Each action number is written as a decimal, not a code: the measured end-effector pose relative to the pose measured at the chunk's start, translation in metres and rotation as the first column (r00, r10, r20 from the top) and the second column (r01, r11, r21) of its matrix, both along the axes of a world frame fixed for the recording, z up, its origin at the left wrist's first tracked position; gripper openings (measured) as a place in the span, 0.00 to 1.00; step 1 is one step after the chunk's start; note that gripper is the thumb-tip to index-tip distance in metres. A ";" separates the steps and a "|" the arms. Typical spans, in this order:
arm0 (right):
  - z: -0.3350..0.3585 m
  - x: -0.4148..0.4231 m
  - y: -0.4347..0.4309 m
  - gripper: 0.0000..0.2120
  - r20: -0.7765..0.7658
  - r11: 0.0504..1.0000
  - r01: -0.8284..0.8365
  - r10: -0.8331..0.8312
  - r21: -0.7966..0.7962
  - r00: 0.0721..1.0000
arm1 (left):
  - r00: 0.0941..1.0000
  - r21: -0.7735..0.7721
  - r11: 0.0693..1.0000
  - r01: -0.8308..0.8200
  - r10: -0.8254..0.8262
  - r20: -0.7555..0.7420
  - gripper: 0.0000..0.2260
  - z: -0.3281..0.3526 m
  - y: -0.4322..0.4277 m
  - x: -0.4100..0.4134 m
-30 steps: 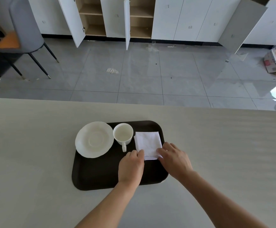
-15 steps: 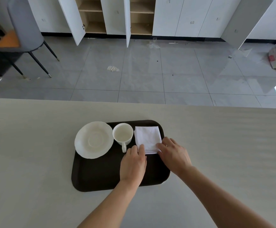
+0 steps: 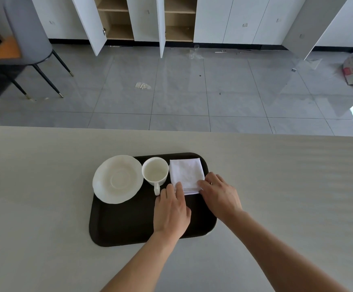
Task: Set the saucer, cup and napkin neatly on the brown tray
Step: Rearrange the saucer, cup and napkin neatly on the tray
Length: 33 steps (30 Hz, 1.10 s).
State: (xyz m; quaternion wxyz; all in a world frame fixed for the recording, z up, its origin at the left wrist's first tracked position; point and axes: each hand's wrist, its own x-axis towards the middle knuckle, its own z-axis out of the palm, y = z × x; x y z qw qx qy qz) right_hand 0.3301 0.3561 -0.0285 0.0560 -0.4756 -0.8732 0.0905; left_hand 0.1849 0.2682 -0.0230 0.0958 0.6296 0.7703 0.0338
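Observation:
A dark brown tray (image 3: 127, 224) lies on the pale table. On its far left, a white saucer (image 3: 117, 179) overhangs the tray's left rim. A white cup (image 3: 155, 171) stands upright beside it, handle toward me. A folded white napkin (image 3: 186, 173) lies in the tray's far right corner. My left hand (image 3: 171, 209) rests flat on the tray, its fingertips touching the napkin's near left corner. My right hand (image 3: 219, 196) presses its fingertips on the napkin's near right corner. Neither hand grips anything.
The table's far edge (image 3: 171, 130) runs just beyond the tray, with tiled floor past it. White cabinets with open doors (image 3: 160, 26) line the back wall. A grey chair (image 3: 27, 39) stands at the far left.
Both hands have slid the napkin a little farther away, into the tray's far right corner. Saucer and cup have not moved.

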 end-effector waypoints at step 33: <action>0.000 -0.006 0.003 0.01 0.058 0.999 0.016 -0.013 -0.043 0.998 | 0.988 -0.124 0.982 0.140 -0.147 -0.050 0.33 -0.013 -0.013 -0.008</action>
